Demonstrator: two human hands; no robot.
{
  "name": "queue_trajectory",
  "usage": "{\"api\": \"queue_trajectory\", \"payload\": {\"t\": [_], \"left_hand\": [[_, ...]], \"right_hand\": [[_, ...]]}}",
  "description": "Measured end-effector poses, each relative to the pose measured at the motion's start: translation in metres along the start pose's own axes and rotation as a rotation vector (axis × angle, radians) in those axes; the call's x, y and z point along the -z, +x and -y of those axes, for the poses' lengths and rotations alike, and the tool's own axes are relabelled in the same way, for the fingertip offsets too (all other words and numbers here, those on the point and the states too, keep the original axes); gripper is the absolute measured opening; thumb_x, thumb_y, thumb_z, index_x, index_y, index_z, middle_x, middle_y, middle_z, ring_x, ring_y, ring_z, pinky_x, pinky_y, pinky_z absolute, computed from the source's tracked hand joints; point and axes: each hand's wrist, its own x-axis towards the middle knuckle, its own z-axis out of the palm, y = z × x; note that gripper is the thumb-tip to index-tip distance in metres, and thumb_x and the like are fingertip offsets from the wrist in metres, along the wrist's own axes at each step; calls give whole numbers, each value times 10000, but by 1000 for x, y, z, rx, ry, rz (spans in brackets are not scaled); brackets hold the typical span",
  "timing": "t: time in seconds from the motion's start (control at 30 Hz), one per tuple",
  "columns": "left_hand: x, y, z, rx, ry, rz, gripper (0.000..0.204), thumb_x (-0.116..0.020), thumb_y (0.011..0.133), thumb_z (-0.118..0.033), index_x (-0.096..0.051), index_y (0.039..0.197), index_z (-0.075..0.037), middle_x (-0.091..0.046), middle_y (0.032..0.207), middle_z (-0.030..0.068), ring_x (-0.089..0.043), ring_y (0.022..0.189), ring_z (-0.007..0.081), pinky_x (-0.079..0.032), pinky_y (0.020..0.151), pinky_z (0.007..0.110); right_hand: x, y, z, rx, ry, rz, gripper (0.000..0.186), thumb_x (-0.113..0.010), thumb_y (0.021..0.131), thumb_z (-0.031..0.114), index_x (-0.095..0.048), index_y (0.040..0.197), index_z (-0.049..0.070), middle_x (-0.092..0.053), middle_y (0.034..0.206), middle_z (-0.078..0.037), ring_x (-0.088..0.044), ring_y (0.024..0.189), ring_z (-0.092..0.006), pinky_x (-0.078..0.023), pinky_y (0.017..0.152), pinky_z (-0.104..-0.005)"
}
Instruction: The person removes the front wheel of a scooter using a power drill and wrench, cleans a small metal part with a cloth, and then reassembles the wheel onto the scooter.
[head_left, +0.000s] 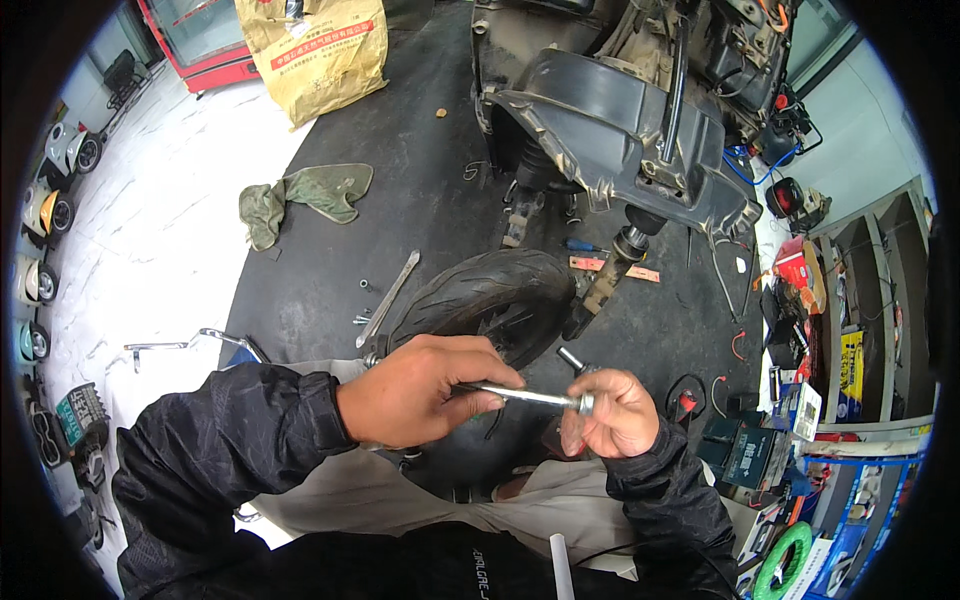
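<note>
My left hand point(400, 390) pinches a long shiny axle bolt point(535, 396) between thumb and fingers, its left end hidden in the grip. The fingers of my right hand point(625, 412) close around the bolt's right end, where a hex head or nut shows. The bolt lies nearly level above my lap. Just beyond my hands, a black-tyred wheel point(470, 285) lies on the dark mat, apart from the fork legs point(612, 275) of a partly stripped scooter point(610, 110). A short metal sleeve or socket point(571, 358) shows close to my right hand.
Left of the wheel lies a wrench point(388, 300) with small bolts beside it. A green camouflage cloth point(305, 200) rests on the mat. The far left holds a yellow sack point(315, 60). Shelves point(870, 300) and cluttered parts line the right side. A red bar point(615, 269) lies behind the fork.
</note>
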Motion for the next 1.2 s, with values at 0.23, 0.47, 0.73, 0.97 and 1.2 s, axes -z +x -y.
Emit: {"api": "queue_trajectory", "payload": {"t": [0.23,0.47,0.73,0.97,1.2], "left_hand": [[8,-1,0,200,-323,254,288,-743,1029,-96,-738,1307,-23,-746,1117,105,-697,937,179,-552,832,343],[44,12,-8,248,-54,248,290,-755,1020,-107,-749,1299,-27,-767,1090,103,-723,942,187,-573,847,348],[227,-84,137,592,-55,-544,299,-668,1052,-139,-695,1311,7,-740,976,67,-689,801,140,-577,659,322],[204,-217,393,1065,843,-351,508,-702,818,-74,-749,1323,-75,-770,1130,282,-748,1119,436,-598,985,457],[209,-166,368,986,994,-496,477,-816,878,-203,-737,1333,-86,-757,1220,239,-690,1196,453,-572,1027,488]], "right_hand": [[-7,-10,21,-117,-312,21,389,-774,1026,188,-714,1252,-123,-772,976,-244,-787,850,-329,-640,780,-412],[-3,2,5,4,-363,-53,791,-691,1058,483,-476,1551,-96,-773,1041,-269,-785,925,-337,-625,875,-435],[29,7,8,-112,-1373,-510,400,-676,1093,281,-702,1302,-59,-794,960,-167,-787,846,-231,-616,775,-350],[36,-2,-6,-224,-1681,-509,456,-725,1031,373,-675,810,-23,-673,774,-262,-664,728,-477,-498,669,-547],[20,-20,1,-173,-1578,-625,257,-751,1010,269,-742,1004,13,-742,866,-192,-740,795,-387,-572,719,-451]]}}
